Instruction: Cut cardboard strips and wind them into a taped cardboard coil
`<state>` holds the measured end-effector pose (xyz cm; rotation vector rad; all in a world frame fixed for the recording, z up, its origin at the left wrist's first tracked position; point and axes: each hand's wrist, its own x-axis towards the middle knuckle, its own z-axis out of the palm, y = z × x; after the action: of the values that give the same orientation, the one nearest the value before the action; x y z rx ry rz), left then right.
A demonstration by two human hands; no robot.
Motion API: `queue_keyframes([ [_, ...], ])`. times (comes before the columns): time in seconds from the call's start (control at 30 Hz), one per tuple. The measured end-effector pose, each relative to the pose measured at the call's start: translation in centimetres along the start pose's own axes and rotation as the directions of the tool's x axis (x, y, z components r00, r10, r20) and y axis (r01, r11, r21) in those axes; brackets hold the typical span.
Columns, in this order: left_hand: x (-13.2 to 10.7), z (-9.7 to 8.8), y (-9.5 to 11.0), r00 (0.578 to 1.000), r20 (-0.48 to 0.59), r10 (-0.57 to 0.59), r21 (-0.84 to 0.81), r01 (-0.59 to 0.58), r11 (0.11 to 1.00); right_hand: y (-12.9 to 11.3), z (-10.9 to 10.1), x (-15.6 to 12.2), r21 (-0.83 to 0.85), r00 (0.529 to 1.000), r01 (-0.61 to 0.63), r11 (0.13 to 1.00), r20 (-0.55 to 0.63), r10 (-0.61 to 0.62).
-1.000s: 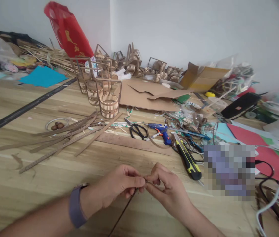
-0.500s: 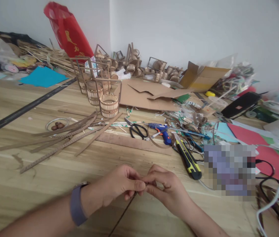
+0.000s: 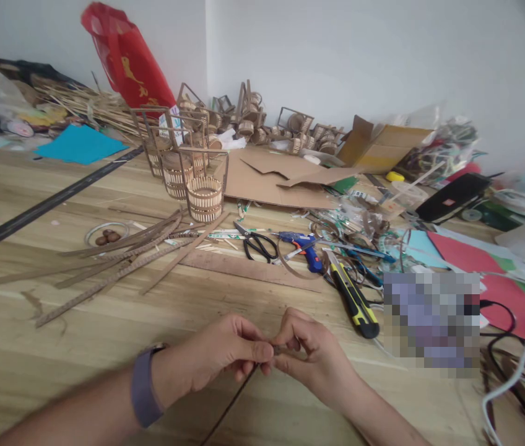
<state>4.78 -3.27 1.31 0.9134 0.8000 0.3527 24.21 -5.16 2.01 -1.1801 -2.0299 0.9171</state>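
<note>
Looking unfinished, dark strip [image 3: 229, 404] is pinched by left hand [image 3: 218, 352] and right hand [image 3: 316, 350]; beyond them, slatted bucket [image 3: 204, 206] appears fully assembled.

Open lane: bare surface [image 3: 114, 334] between left forearm [image 3: 90, 404] and loose brown strips [image 3: 114, 276], continuing toward the left edge. Between the forearms, a thin dark strip [image 3: 233, 399] from the left hand [image 3: 221, 350] crosses toward the near edge. Right hand [image 3: 316, 353]: obstructed forward-right by utility knife [image 3: 353, 294]. Toward the far edge: low glue gun [image 3: 308, 249], upright handled basket [image 3: 204, 209].
</note>
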Motion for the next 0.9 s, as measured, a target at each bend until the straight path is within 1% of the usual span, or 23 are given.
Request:
queue_keyframes([
  [0.17, -0.03, 0.1, -0.16, 0.999, -0.027, 0.023, 0.039, -0.022, 0.999, -0.06, 0.47, -0.08, 0.024, 1.0, -0.021, 0.999, 0.014, 0.02],
  [0.33, -0.1, 0.04, 0.04, 0.995, -0.084, 0.06, 0.097, -0.052, 0.994, 0.04, 0.22, 0.12, 0.068, 0.999, -0.035, 0.997, 0.02, 0.034],
  [0.4, -0.17, 0.06, 0.26, 0.993, -0.102, 0.059, 0.103, -0.048, 0.994, -0.02, -0.05, 0.23, 0.091, 0.999, -0.016, 0.996, 0.049, 0.011],
  [0.5, -0.22, 0.12, 0.42, 0.991, -0.127, 0.05, 0.1, -0.037, 0.994, -0.18, -0.33, 0.29, 0.112, 0.995, 0.047, 0.993, 0.084, -0.056],
  [0.57, -0.15, 0.16, 0.35, 0.991, -0.122, 0.052, 0.072, -0.043, 0.996, -0.24, -0.35, 0.23, 0.088, 0.995, 0.068, 0.994, 0.069, -0.074],
  [0.7, 0.06, 0.16, 0.06, 0.996, -0.071, 0.061, -0.011, -0.062, 0.998, -0.1, -0.19, -0.01, 0.022, 0.998, 0.062, 0.998, 0.012, -0.062],
  [0.9, 0.16, 0.22, -0.06, 0.998, -0.046, 0.03, -0.077, -0.034, 0.996, 0.21, 0.07, -0.12, -0.017, 0.998, 0.053, 0.998, -0.033, -0.054],
])
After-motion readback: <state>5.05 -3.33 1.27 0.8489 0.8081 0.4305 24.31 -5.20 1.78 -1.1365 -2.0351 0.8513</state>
